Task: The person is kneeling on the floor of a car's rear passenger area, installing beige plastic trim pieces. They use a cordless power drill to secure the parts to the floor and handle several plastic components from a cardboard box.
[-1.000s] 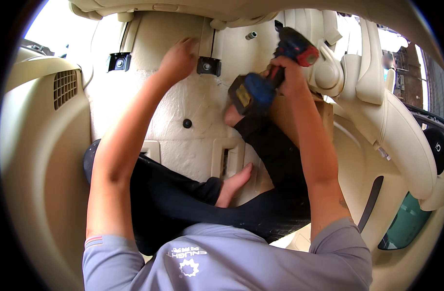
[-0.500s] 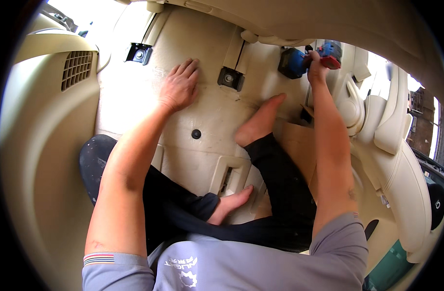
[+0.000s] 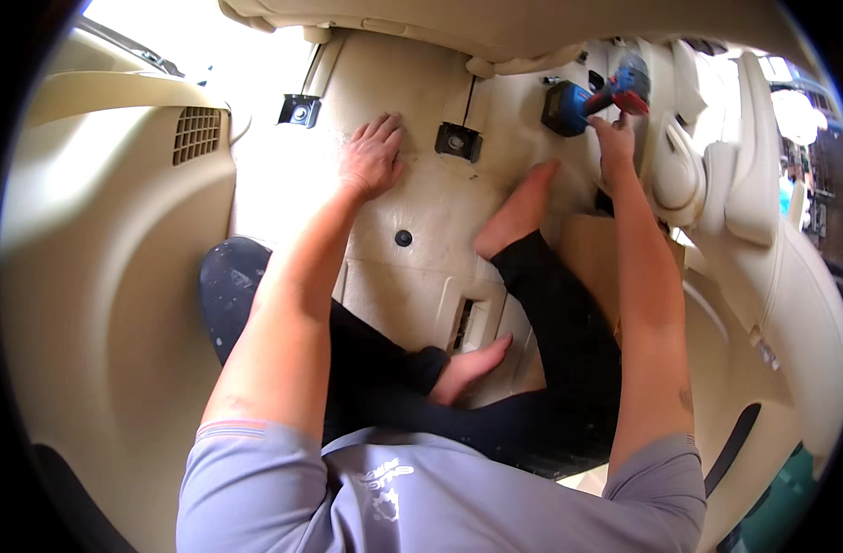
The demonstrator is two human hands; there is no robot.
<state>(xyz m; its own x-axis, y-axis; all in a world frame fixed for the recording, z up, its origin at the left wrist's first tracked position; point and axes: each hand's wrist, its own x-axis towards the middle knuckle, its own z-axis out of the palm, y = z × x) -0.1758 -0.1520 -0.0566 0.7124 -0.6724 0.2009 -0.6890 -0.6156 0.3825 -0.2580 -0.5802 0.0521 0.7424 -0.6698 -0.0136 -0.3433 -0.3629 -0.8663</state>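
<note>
My left hand (image 3: pixel 374 155) lies flat on the beige vehicle floor (image 3: pixel 385 83), fingers stretched out. It rests between two dark metal floor brackets, one (image 3: pixel 300 111) to its left and the other (image 3: pixel 457 141) to its right. At the far right, a blue, black and red cordless power tool (image 3: pixel 598 98) lies on its side on the floor. Just on the near side of its handle is my right hand (image 3: pixel 614 147), fingers apart and not wrapped round the tool. Whether a fingertip still touches it, I cannot tell.
My bare feet (image 3: pixel 523 210) are on the floor in front of me. A round black plug (image 3: pixel 403 239) and a beige recessed latch (image 3: pixel 468 318) lie between my legs. Cardboard (image 3: pixel 583 263) sits beside my right leg. Beige seats (image 3: pixel 781 267) stand right; a trim panel (image 3: pixel 117 240) with a vent stands left.
My right hand has let go of the power tool and drawn back toward me. My left hand stays flat on the floor. The whole view has shifted, with the scene sliding right.
</note>
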